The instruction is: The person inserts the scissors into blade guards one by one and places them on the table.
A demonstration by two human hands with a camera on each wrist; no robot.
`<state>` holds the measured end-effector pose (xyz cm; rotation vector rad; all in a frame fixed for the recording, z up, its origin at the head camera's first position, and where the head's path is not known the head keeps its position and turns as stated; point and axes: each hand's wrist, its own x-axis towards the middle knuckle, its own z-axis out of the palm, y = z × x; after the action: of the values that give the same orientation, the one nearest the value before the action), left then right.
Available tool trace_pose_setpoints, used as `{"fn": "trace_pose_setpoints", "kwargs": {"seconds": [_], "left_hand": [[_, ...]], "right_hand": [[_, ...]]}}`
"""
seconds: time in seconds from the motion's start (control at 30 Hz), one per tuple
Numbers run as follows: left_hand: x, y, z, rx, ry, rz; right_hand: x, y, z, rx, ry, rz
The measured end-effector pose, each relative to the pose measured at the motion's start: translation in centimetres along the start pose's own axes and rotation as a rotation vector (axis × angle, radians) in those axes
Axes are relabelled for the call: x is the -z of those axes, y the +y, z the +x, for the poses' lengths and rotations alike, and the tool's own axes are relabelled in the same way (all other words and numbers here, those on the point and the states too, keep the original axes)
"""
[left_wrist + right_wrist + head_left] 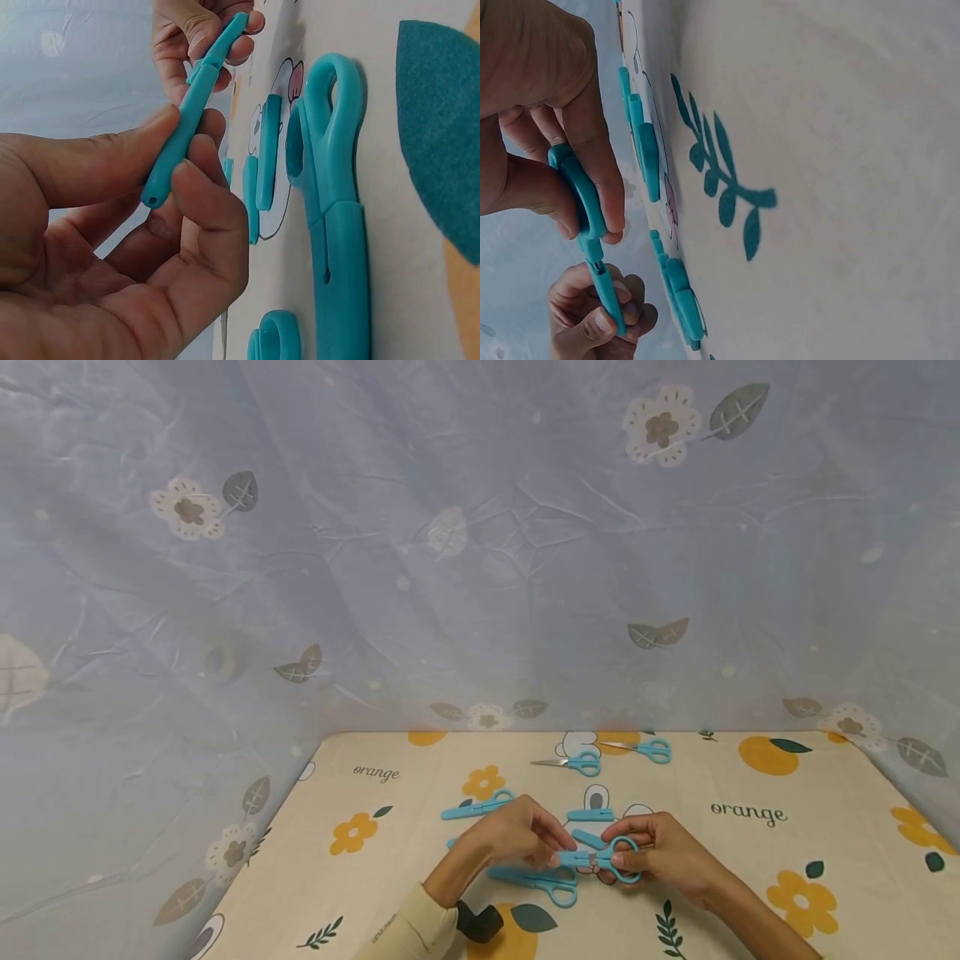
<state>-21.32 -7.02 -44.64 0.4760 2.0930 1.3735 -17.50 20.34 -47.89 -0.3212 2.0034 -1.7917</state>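
My left hand (pixel 519 833) pinches the light-blue blade cover (pixel 177 154) of a pair of scissors between thumb and fingers. The right hand (pixel 663 853) grips the blue finger loops (pixel 581 191) of the same scissors. In the head view, a bit of metal shows between cover and handles, so the cover sits over most of the blades. The scissors are held level above the cloth. Right below the left hand lies a covered pair of scissors (pixel 558 888). Two loose blade covers (pixel 590 815) lie just beyond the hands.
Two uncovered scissors (pixel 585 764) lie at the back, metal blades pointing left. Another covered pair (pixel 471 810) lies left of the left hand, and one more blue piece is mostly hidden under that hand. A patterned cloth (pixel 420 877) covers the table; a curtain (pixel 480 568) hangs behind.
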Motion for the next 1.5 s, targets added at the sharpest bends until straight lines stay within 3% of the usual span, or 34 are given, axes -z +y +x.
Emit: {"fn": "trace_pose_setpoints", "kwargs": {"seconds": [0.23, 0.6, 0.83, 1.17, 1.5], "left_hand": [[-0.4, 0.2, -0.1, -0.017, 0.008, 0.061], [-0.8, 0.3, -0.1, 0.003, 0.049, 0.066], [-1.1, 0.3, 0.0, -0.037, 0.060, 0.102], [-1.4, 0.0, 0.3, -0.038, 0.088, 0.069], [-1.8, 0.4, 0.1, -0.049, 0.107, 0.095]], "right_hand": [[0.0, 0.0, 0.0, -0.034, -0.026, 0.033], [-0.7, -0.1, 0.0, 0.008, 0.013, 0.000], [-0.6, -0.1, 0.1, -0.021, 0.013, 0.009], [-0.9, 0.1, 0.2, -0.002, 0.063, -0.049], [-0.7, 0.2, 0.2, -0.018, 0.042, -0.045]]}}
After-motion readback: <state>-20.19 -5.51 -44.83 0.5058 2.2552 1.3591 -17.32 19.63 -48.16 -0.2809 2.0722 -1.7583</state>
